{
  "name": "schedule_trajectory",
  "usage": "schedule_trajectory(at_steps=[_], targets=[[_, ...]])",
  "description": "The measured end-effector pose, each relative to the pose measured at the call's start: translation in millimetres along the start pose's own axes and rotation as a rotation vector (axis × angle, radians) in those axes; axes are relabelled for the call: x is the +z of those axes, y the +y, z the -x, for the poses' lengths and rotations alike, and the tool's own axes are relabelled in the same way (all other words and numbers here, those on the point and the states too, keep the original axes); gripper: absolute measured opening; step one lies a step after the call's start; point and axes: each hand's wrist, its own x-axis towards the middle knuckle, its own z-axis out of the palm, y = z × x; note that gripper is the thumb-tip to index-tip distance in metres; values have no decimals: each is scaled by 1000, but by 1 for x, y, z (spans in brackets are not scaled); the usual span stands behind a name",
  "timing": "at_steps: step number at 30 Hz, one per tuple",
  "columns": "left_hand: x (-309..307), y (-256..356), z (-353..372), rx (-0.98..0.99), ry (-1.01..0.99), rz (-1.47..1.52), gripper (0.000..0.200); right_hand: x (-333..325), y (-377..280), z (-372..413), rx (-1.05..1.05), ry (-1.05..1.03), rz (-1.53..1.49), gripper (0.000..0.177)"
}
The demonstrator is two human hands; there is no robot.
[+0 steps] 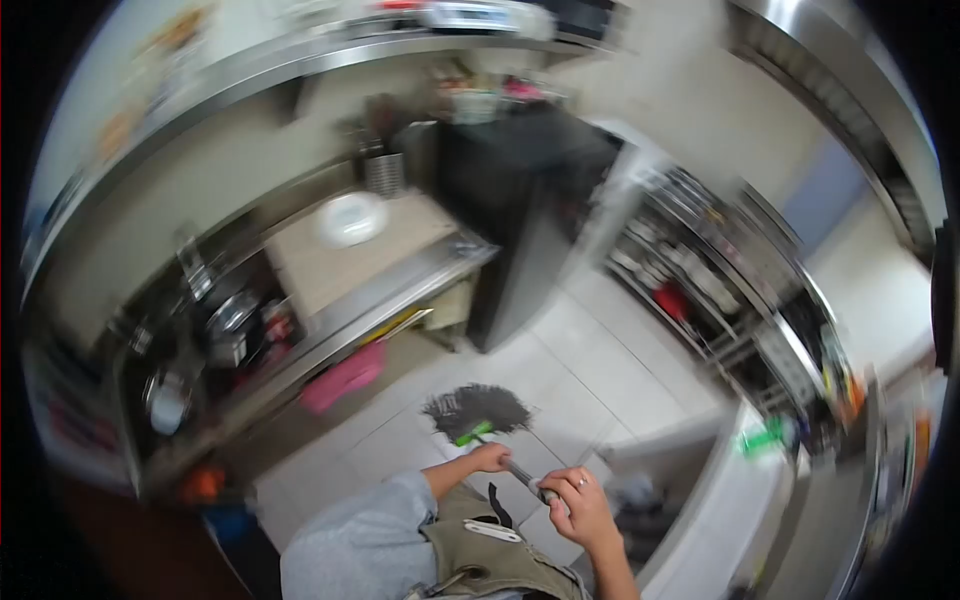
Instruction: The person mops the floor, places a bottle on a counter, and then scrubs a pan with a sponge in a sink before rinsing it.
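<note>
My left hand (490,458) is wrapped round the lower part of a grey stick (523,474). My right hand (580,505), with a ring on one finger, grips the top end of the same stick. A bright green head (474,433) shows at its far end, low over the floor; blur hides whether it is a mop or a broom. Just beyond and partly beneath this head lies a dark grey, ragged-edged patch (478,408) on the white tiles, perhaps a shaggy mat.
Left stands a steel sink counter (370,312) with a board and white plates (352,218). A pink cloth (343,377) hangs below. Ahead rises a dark cabinet (500,230). Right are a dish rack (685,265) and a white-topped low wall (715,505). Tiled floor (570,350) runs between.
</note>
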Motion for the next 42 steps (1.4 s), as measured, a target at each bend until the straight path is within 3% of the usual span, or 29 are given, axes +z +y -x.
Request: schedule_trajectory(at_steps=[3,4,5,6,7,8,9,11,18,24,27,31,32,33,35,37,39,42], targets=[[-11,10,25,150,346,159,26,37,-2,-37,-243,-109,-289,10],[-21,20,35,126,335,181,24,54,-2,-46,-297,-102,-405,19],[-38,55,52,94,395,450,19,67,-2,-52,-389,-168,-454,19],[-71,96,74,-74,276,480,13,79,-2,-57,-342,-259,-626,29],[-83,89,84,-212,273,447,6,98,-8,-75,-260,-347,-773,40],[-89,96,101,20,371,332,23,114,-17,-79,-249,-402,-855,57],[-92,95,110,-19,325,466,18,123,-22,-84,-252,-460,-903,60],[-91,91,120,-19,390,498,17,145,-36,-94,-359,-518,-899,52],[-66,54,132,-109,535,501,13,178,-54,-85,-346,-531,-895,53],[-22,33,100,-110,535,505,10,156,-33,-67,-332,-251,-903,54],[-3,32,86,-106,509,507,10,141,-28,-53,-349,-236,-798,56],[11,27,80,-115,480,487,9,123,-30,-44,-333,-256,-755,32],[15,25,79,-119,469,483,10,120,-28,-42,-314,-283,-750,19],[17,22,78,-126,462,475,10,120,-27,-39,-300,-270,-746,19],[21,14,73,-143,439,463,10,124,-25,-34,-333,-234,-721,36],[22,3,73,-154,424,435,11,123,-24,-34,-350,-217,-707,33],[20,0,68,-67,459,350,12,117,-26,-35,-347,-236,-705,31],[23,6,59,48,688,317,13,108,-25,-37,-283,-245,-656,24]])
